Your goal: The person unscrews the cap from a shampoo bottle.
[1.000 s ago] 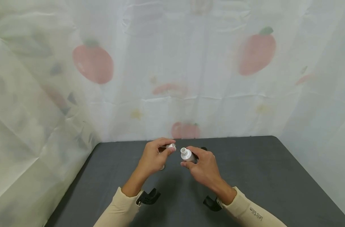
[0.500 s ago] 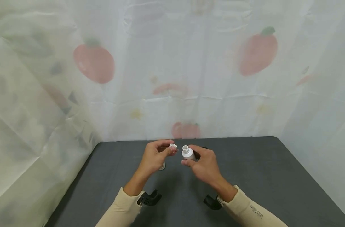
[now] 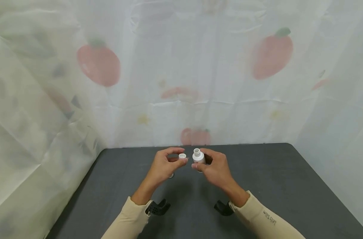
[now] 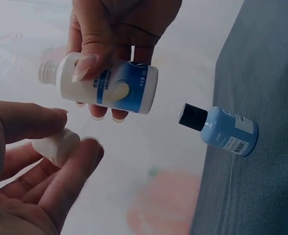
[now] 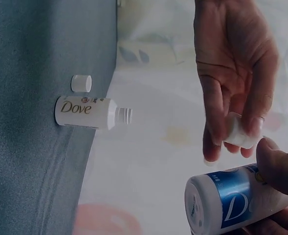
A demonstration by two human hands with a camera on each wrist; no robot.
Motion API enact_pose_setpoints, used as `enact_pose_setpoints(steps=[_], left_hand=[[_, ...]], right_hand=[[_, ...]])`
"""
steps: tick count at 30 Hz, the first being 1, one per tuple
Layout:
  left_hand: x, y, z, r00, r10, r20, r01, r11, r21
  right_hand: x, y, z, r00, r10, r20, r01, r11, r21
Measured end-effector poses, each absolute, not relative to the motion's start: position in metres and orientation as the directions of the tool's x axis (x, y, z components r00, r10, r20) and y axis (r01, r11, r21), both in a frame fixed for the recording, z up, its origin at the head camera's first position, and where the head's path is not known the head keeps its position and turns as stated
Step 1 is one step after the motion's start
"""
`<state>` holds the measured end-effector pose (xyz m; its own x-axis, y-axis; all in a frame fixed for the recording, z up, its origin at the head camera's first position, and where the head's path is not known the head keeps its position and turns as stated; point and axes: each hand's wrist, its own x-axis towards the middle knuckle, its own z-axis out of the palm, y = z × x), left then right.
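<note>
My left hand [image 3: 161, 167] pinches a small white screw cap [image 3: 182, 156] between thumb and fingers, its hollow side facing up. Close beside it, my right hand [image 3: 217, 167] grips a white Dove bottle [image 3: 198, 157] with a blue label. That bottle is uncapped, nearly upright, and its threaded neck shows bare. The left wrist view has the cap [image 4: 58, 147] apart from the bottle's neck [image 4: 48, 72]. In the right wrist view, the blue label [image 5: 239, 193] faces the camera and the thumb lies across the bottle's side.
A second white Dove bottle [image 5: 85, 112] stands uncapped on the dark table [image 3: 273, 186], with a white cap [image 5: 81, 83] beside it. Also on the table is a blue bottle [image 4: 230, 131] with a black cap [image 4: 193, 117]. A pale printed curtain [image 3: 223, 66] hangs behind.
The cap has turned in my left fingers so its opening faces up. My right hand has tipped the bottle more upright and raised it slightly.
</note>
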<state>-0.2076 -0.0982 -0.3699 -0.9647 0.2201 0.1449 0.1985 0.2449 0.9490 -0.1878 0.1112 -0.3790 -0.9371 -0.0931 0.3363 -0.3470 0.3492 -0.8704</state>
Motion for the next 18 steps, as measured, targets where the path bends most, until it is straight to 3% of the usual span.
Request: enact_pose_setpoints(steps=[18], left_hand=[[-0.206,-0.085,-0.378,-0.88,0.165,0.446,0.465,0.499,0.732]], right_hand=[[-0.199,0.107,-0.388,-0.938,-0.07,0.341,-0.342,0.366,-0.865]])
